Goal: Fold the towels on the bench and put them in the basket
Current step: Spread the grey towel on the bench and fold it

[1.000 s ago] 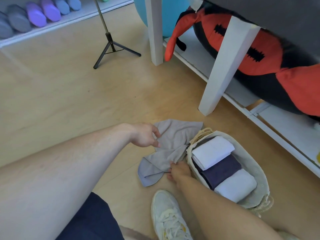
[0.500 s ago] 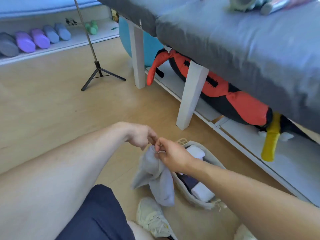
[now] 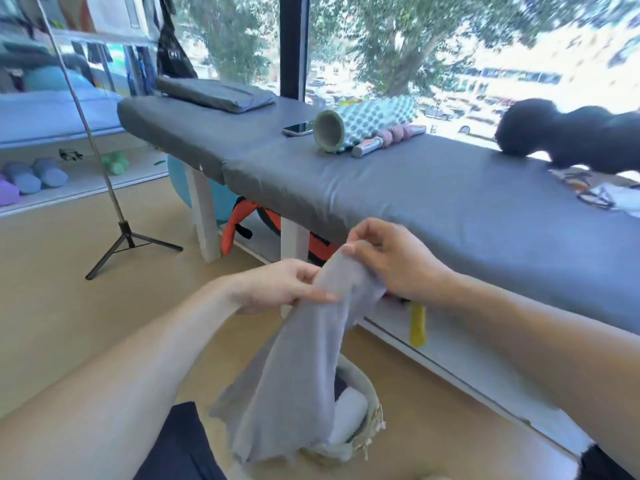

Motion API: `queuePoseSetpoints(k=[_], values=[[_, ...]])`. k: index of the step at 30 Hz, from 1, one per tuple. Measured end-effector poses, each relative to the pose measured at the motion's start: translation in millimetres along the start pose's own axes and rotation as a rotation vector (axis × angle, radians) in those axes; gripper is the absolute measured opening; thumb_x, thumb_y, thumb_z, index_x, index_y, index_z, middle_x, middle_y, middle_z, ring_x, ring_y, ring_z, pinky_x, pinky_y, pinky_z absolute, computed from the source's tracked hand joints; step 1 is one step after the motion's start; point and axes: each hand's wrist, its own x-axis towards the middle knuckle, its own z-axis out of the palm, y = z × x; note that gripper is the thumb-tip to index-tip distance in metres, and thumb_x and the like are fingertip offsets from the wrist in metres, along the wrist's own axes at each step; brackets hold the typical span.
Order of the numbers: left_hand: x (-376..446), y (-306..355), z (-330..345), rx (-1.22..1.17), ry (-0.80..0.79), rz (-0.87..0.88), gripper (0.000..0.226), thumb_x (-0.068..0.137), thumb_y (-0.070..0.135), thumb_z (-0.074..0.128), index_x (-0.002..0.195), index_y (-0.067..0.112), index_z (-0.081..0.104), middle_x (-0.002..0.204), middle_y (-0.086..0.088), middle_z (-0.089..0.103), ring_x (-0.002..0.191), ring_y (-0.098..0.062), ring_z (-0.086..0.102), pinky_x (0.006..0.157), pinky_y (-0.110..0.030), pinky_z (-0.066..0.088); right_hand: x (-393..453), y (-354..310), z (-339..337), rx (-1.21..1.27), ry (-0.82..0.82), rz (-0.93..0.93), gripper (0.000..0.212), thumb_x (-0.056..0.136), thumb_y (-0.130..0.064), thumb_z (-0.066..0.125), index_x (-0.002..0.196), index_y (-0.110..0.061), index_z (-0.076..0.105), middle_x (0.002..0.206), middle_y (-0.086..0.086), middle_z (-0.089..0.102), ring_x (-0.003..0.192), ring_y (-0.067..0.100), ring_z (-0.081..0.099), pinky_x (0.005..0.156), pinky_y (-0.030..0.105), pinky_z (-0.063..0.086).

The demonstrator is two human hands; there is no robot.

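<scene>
A grey towel [image 3: 294, 368] hangs bunched in front of me, lifted off the floor. My left hand [image 3: 280, 287] pinches its upper edge from the left. My right hand [image 3: 391, 261] grips the top of the towel from the right, fingers curled over the cloth. The two hands sit close together, just in front of the grey padded bench [image 3: 433, 199]. Below the towel stands the pale woven basket [image 3: 367, 393], mostly hidden by the cloth, with a rolled white towel [image 3: 349, 414] showing inside.
On the bench lie a foam roller [image 3: 367, 121], a phone [image 3: 299, 129], a folded grey pad [image 3: 214, 93] and a black cushion [image 3: 571, 136]. A tripod [image 3: 128, 244] stands on the wooden floor at left. Red and black gear sits under the bench.
Both hands picked the grey towel up from the floor beside the basket and raised it. My view tilted up from the floor to the bench top.
</scene>
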Motion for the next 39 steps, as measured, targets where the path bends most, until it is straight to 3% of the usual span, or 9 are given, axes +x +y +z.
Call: queuePoseSetpoints(k=[6,9,15,19,22,26,30,34,39], values=[[18.7,30.6,14.5,-0.029,-0.016,0.023,0.036,0.084,0.035,0.081,0.111,0.012,0.075,0.118,-0.014,0.073,0.115,-0.029,0.067,0.103,-0.046,0.046,-22.6,-11.9,-127.0,-0.174,0.332,0.092,0.008,0.092,-0.026,0.070,0.091,-0.019,0.066,0.077,-0.016,0.061,0.067,-0.009,0.053,0.058,0.005,0.036],[24.8,43.0,13.8,0.093,-0.034,0.008,0.041,0.079,0.038,0.085,0.107,0.011,0.075,0.116,-0.021,0.071,0.099,-0.023,0.066,0.088,-0.041,0.045,-46.8,-13.9,-185.4,-0.338,0.402,0.195,0.011,0.090,-0.030,0.072,0.092,-0.020,0.068,0.086,-0.008,0.066,0.077,0.006,0.057,0.062,0.020,0.041],[41.3,71.8,-1.5,0.278,0.106,0.030,0.033,0.068,0.029,0.093,0.070,0.018,0.061,0.067,0.001,0.062,0.066,-0.011,0.054,0.057,-0.024,0.038,-96.2,-25.0,-287.9,-0.780,0.272,0.458,0.018,0.090,-0.031,0.073,0.076,-0.029,0.062,0.095,0.004,0.068,0.082,0.021,0.057,0.066,0.031,0.040],[57.3,106.0,-22.3,0.420,0.268,0.090,0.025,0.070,0.015,0.089,0.074,0.017,0.065,0.065,0.009,0.065,0.061,-0.008,0.057,0.052,-0.020,0.039,-118.1,-18.9,-341.8,-0.878,0.236,0.631,0.019,0.090,-0.029,0.074,0.075,-0.019,0.070,0.075,0.005,0.067,0.060,0.020,0.056,0.051,0.026,0.044],[78.6,124.1,-39.3,0.598,0.431,0.122,0.017,0.075,0.015,0.085,0.077,0.023,0.070,0.071,0.008,0.068,0.067,-0.011,0.061,0.056,-0.024,0.044,-124.6,10.7,-362.9,-0.858,0.304,0.734,0.022,0.091,-0.021,0.071,0.075,-0.006,0.071,0.066,0.014,0.061,0.051,0.026,0.052,0.042,0.024,0.043],[115.9,132.9,-50.5,0.832,0.602,0.043,0.033,0.081,0.003,0.062,0.068,0.032,0.070,0.082,0.007,0.072,0.080,-0.017,0.066,0.070,-0.035,0.056,-122.8,67.7,-364.6,-0.938,0.304,0.837,0.023,0.096,-0.025,0.063,0.081,-0.008,0.066,0.075,0.008,0.064,0.065,0.023,0.060,0.063,0.031,0.050],[151.4,137.1,-49.9,0.948,0.726,0.001,0.032,0.084,0.005,0.055,0.075,0.033,0.068,0.092,0.005,0.069,0.088,-0.023,0.064,0.071,-0.033,0.050,-125.6,121.6,-357.1,-0.970,0.338,0.863,0.023,0.099,-0.029,0.056,0.098,-0.009,0.066,0.094,0.008,0.066,0.087,0.027,0.063,0.077,0.030,0.051],[190.6,135.8,-48.4,1.000,0.905,0.070,0.025,0.089,0.012,0.055,0.088,0.034,0.067,0.099,0.001,0.070,0.095,-0.027,0.063,0.075,-0.034,0.038,-126.9,184.2,-357.3,-0.978,0.485,0.846,0.016,0.094,-0.031,0.054,0.083,-0.021,0.059,0.080,0.001,0.062,0.073,0.024,0.060,0.073,0.039,0.056],[242.5,130.1,-37.9,0.998,0.951,0.073,0.027,0.093,0.012,0.051,0.093,0.034,0.067,0.107,-0.003,0.071,0.104,-0.028,0.063,0.084,-0.038,0.041,-122.3,228.7,-351.1,-0.948,0.495,0.894,0.009,0.096,-0.023,0.046,0.089,-0.018,0.046,0.100,0.010,0.066,0.086,0.032,0.064,0.078,0.042,0.054]])
